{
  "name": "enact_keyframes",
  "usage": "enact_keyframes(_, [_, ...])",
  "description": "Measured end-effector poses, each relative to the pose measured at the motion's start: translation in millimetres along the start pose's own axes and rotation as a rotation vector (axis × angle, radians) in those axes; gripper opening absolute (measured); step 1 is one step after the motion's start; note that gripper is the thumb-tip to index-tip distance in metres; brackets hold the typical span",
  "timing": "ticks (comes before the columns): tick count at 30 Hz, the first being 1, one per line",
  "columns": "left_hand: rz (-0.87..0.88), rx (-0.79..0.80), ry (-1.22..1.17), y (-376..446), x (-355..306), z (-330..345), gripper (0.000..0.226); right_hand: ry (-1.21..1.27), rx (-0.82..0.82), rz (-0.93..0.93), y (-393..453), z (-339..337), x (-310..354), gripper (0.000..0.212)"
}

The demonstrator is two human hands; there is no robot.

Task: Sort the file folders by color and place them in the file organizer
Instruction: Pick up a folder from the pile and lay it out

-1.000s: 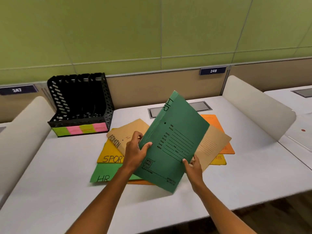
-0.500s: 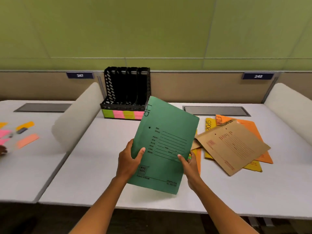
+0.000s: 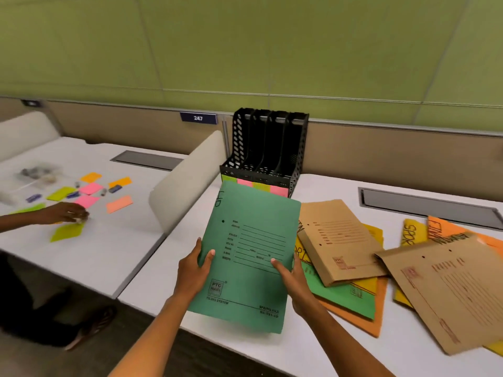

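My left hand (image 3: 193, 270) and right hand (image 3: 291, 278) gripped the green folder (image 3: 246, 257) by its side edges, thumbs on top. It was tilted, long axis toward the black organizer (image 3: 265, 151) just behind it, above the white desk (image 3: 313, 346); green wall (image 3: 245, 44) behind the organizer.

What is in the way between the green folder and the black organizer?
Nothing visible. Both hands, left and right, hold the green folder just in front of the black organizer, whose slots look empty.
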State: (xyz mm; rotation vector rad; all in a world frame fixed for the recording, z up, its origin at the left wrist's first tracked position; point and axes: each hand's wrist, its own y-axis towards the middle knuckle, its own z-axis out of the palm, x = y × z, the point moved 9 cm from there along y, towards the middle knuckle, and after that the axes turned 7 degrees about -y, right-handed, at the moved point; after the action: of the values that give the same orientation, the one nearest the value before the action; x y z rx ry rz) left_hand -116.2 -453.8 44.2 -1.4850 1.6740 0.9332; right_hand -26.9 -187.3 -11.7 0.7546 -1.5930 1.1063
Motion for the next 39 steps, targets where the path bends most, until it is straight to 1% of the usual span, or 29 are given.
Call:
enact_keyframes(3, [-0.025, -0.008, -0.007, 5, 13, -6, 0.062, -0.022, 0.049, -0.015, 11, 18, 2, 0.076])
enact_keyframes(6, [-0.039, 0.027, -0.017, 7, 30, -11, 0.054, -0.017, 0.08, -0.005, 11, 39, 1, 0.073])
enact_keyframes(11, [-0.09, 0.06, -0.024, 25, 57, -26, 0.04, -0.033, 0.097, 0.064, 11, 72, -7, 0.09])
enact_keyframes(16, [-0.083, 0.096, -0.024, 52, 74, -43, 0.033, -0.001, 0.047, 0.052, 11, 106, 3, 0.08])
enact_keyframes(20, [-0.074, 0.128, 0.022, 76, 100, -58, 0.036, -0.008, -0.03, 0.049, 14, 133, 6, 0.075])
enact_keyframes(26, [-0.133, 0.217, 0.049, 99, 136, -68, 0.038, -0.036, -0.099, 0.102, 11, 171, -5, 0.075])
enact_keyframes(28, [-0.144, 0.258, 0.037, 106, 144, -68, 0.038, -0.047, -0.127, 0.116, 10, 181, -9, 0.072])
enact_keyframes(33, [-0.18, 0.299, 0.125, 125, 166, -67, 0.054, -0.094, -0.167, 0.137, 11, 192, -19, 0.068])
enact_keyframes(36, [-0.222, 0.282, 0.211, 136, 198, -62, 0.078, -0.141, -0.17, 0.14, 10, 195, -19, 0.066])
enact_keyframes(37, [-0.23, 0.276, 0.235, 138, 204, -61, 0.079, -0.155, -0.171, 0.14, 10, 196, -19, 0.066])
enact_keyframes(39, [-0.222, 0.277, 0.29, 133, 192, -67, 0.07, -0.185, -0.188, 0.144, 12, 196, -23, 0.067])
